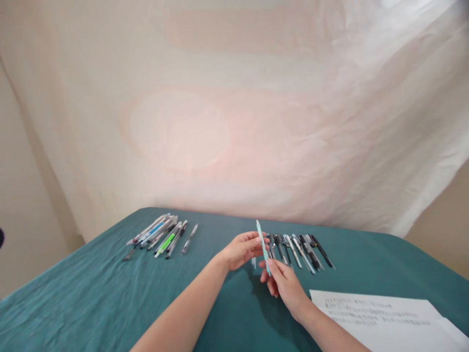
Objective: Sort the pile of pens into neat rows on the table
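Position reference: the written paper sheet [381, 318], which lay flat on the green table cover [120, 308]. All locations below were taken from this sheet, as seen by the wearer.

The pale teal pen [263, 247] was located to the left of the sheet and beyond its near portion, held raised and tilted, with its upper end leaning left. The right hand [284, 283], just left of the sheet's far left corner, gripped the lower part of the pen between thumb and fingers. The left hand [244, 250], farther left of the sheet, had its fingers partly bent behind the upper barrel — whether they clamped it could not be determined.

Beyond the sheet's far left corner lay a row of mostly dark pens [308, 253]. Well apart to the sheet's left, on the far side — a second pen group [161, 233], including a bright green pen [167, 243]; a single clear pen [189, 239] lay just to its right.
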